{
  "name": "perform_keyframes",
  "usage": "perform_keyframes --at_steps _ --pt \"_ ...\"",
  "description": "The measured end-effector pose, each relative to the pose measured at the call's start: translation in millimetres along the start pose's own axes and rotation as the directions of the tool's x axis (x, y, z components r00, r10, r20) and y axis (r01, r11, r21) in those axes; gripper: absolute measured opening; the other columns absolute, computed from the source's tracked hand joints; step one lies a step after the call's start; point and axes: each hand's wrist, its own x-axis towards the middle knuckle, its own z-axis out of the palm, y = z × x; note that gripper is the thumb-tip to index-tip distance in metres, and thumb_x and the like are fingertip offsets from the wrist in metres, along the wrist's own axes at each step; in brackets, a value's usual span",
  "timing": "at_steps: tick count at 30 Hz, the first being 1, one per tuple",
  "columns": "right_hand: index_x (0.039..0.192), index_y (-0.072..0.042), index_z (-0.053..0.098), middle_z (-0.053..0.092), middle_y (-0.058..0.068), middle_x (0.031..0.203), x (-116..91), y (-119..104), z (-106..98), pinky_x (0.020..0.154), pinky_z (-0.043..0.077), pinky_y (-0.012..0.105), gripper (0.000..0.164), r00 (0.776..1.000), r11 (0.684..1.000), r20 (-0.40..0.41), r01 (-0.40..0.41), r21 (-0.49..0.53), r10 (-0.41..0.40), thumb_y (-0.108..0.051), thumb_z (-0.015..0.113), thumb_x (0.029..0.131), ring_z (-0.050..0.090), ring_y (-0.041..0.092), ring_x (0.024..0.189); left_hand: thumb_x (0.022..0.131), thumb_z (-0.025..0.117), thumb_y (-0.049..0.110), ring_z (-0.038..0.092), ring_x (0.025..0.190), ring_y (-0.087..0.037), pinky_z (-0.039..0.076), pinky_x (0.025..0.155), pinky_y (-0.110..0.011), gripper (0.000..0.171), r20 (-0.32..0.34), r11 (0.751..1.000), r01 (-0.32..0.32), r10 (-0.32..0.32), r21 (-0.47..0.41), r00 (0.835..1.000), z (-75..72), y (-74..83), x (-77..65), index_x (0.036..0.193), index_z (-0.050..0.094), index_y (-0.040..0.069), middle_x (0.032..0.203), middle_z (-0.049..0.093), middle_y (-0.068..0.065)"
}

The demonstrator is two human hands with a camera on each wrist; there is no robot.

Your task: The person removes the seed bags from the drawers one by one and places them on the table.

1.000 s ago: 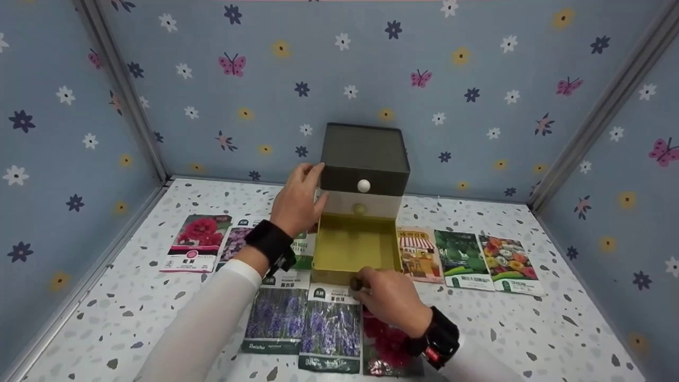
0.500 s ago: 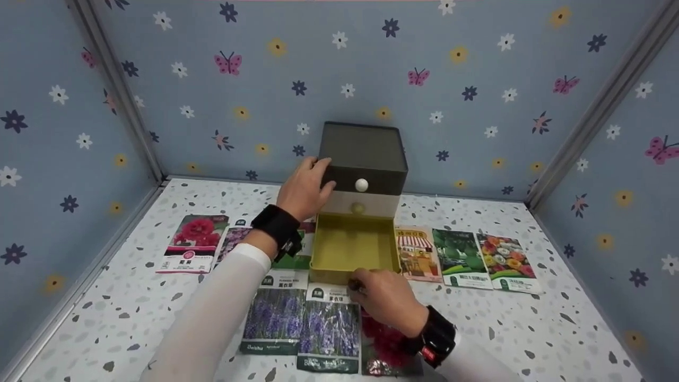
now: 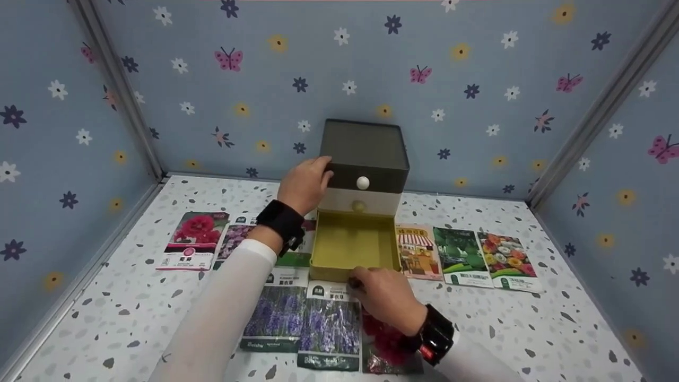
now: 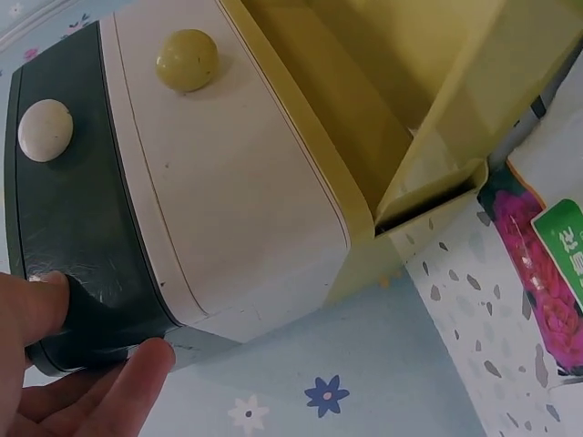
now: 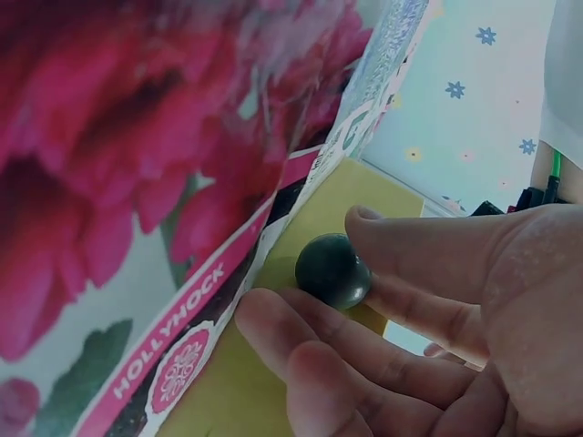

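A small three-tier drawer cabinet (image 3: 366, 143) stands by the back wall, dark green above, white in the middle, yellow below. Its yellow bottom drawer (image 3: 354, 245) is pulled out, with nothing seen inside. My left hand (image 3: 302, 185) grips the cabinet's upper left corner; in the left wrist view the thumb (image 4: 41, 305) lies on the green front and the fingers are at the side. With my right hand (image 3: 390, 300) I pinch the yellow drawer's dark round knob (image 5: 332, 271). The white knob (image 3: 363, 182) on the green drawer is untouched.
Two lavender seed packets (image 3: 330, 329) and a hollyhock packet (image 5: 118, 182) lie in front of the drawer. Several packets line the left, including a red-flower one (image 3: 195, 240). Right of the drawer are an orange packet (image 3: 417, 254), a green one (image 3: 462, 255) and a mixed-flower one (image 3: 509, 260).
My left hand has shifted up and slightly right, from beside the cabinet to its upper left corner. My right hand stays at the drawer knob, and the drawer looks equally far out.
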Motion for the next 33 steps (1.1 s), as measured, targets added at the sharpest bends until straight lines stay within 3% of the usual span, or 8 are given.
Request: perform_keyframes --at_steps 13,21,33 --pt "0.098 -0.014 0.075 0.076 0.001 0.08 2 -3 4 0.057 0.057 0.039 0.016 0.999 0.996 -0.044 -0.024 -0.091 0.02 -0.019 0.091 0.094 0.068 0.02 0.063 0.116 0.063 0.021 0.069 0.132 -0.038 0.054 0.114 -0.049 0.042 0.015 0.998 0.043 -0.042 -0.046 0.999 -1.5 2.8 0.1 0.154 0.064 0.001 0.145 0.072 -0.02" --pt "0.097 -0.014 0.075 0.076 0.001 0.079 6 -3 7 0.056 0.057 0.04 0.018 0.998 0.996 -0.069 0.001 -0.089 -0.008 -0.018 0.092 0.093 0.07 0.021 0.063 0.117 0.062 0.021 0.069 0.133 -0.036 0.054 0.114 -0.048 0.044 0.028 0.998 0.048 -0.047 -0.029 0.999 -0.2 3.9 0.8 0.156 0.062 0.001 0.147 0.07 -0.02" --pt "0.098 -0.01 0.076 0.076 0.004 0.079 31 6 5 0.051 0.055 0.037 0.014 0.999 0.996 -0.048 -0.028 -0.088 0.024 -0.011 0.09 0.094 0.067 0.021 0.06 0.117 0.063 0.019 0.071 0.129 -0.037 0.056 0.111 -0.048 0.043 0.034 0.999 0.032 -0.033 0.013 0.999 -3.7 3.9 0.2 0.156 0.062 0.0 0.145 0.072 -0.021"
